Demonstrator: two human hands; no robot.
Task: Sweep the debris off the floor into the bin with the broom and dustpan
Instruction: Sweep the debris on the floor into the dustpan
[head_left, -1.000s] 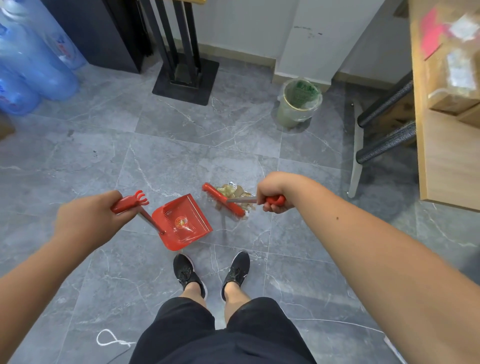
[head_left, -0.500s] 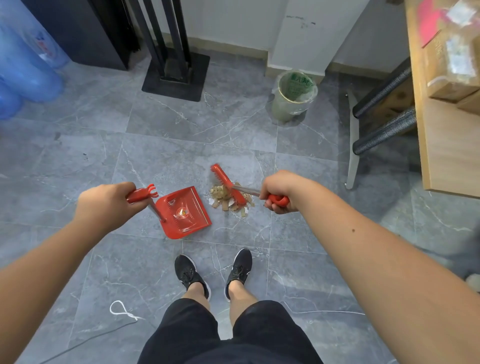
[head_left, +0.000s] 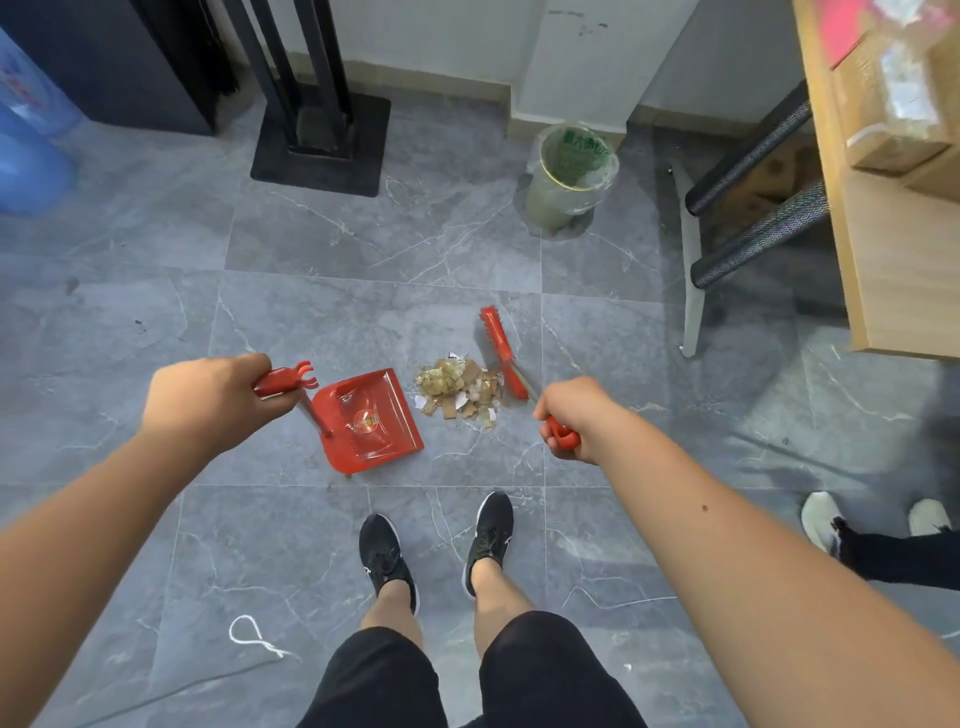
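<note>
Debris (head_left: 460, 388) between dustpan (head_left: 370, 422) in left hand's (head_left: 208, 400) grip and broom (head_left: 501, 351) in right hand's (head_left: 574, 418).

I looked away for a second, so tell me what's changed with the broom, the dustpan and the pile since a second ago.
The broom head swung from lying over the debris pile to its far right side, uncovering it. The right hand and left hand kept their grips. The dustpan still sits left of the pile with no debris in it, and the bin is unmoved.
</note>
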